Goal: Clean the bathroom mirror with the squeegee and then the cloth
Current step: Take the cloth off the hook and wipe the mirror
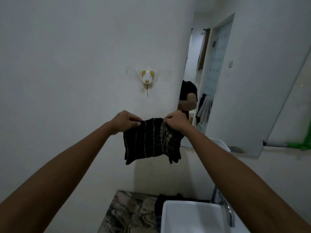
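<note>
A dark striped cloth (149, 142) hangs spread out in front of the white wall, above the counter. My left hand (125, 121) pinches its top left corner and my right hand (175, 121) pinches its top right corner. The bathroom mirror (235, 91) covers the wall to the right, and my right arm crosses its lower left part. A green squeegee (301, 145) lies at the mirror's bottom right edge, with its metal handle pointing left.
A white basin (190, 217) with a chrome tap (227, 209) stands below on a marbled counter (127, 214). Another dark cloth (161, 204) lies beside the basin. A white animal-shaped hook (147, 78) is stuck on the wall above my hands.
</note>
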